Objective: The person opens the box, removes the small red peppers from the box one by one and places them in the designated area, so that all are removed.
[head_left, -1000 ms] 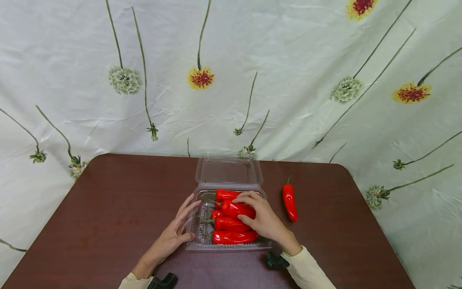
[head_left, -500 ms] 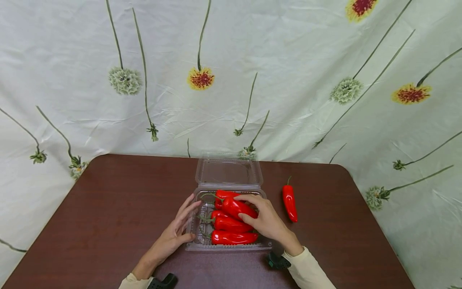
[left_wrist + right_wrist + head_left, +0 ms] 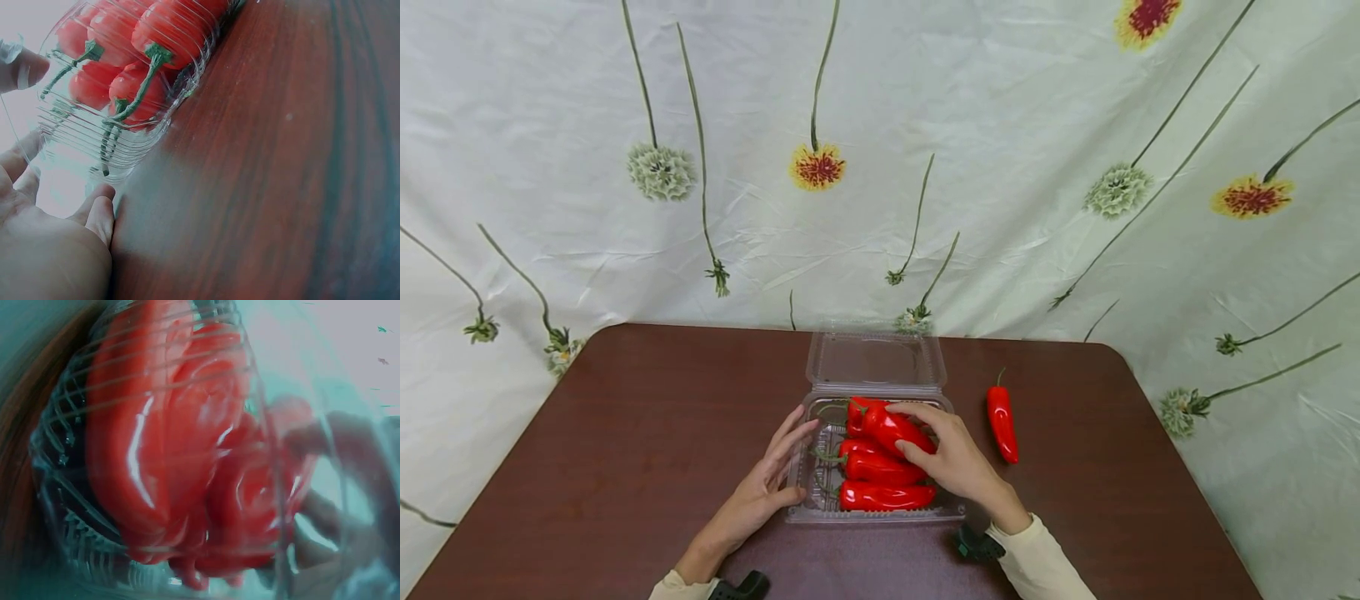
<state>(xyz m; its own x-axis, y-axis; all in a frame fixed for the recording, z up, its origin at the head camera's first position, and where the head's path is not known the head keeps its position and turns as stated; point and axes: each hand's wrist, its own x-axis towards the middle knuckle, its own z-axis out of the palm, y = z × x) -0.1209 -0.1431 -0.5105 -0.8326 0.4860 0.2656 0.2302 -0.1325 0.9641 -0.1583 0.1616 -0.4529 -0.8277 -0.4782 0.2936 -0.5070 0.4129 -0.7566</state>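
A clear plastic clamshell container lies on the table with its lid folded back. Several red peppers with green stems lie inside, among them the front pepper, their stems pointing left. My right hand pinches the red pepper on top of the pile between thumb and fingers; its stem end slants toward the back left. At the container's left side rests my left hand, fingers extended along the wall. Through the clear wall, stems show in the left wrist view. The right wrist view is blurred.
One more red pepper lies on the brown table to the right of the container. Behind the table's back edge hangs a pale cloth with a flower print.
The pepper in my right hand has turned, its stem end shifting toward the back, and the right hand has moved slightly. My left hand has stayed beside the container.
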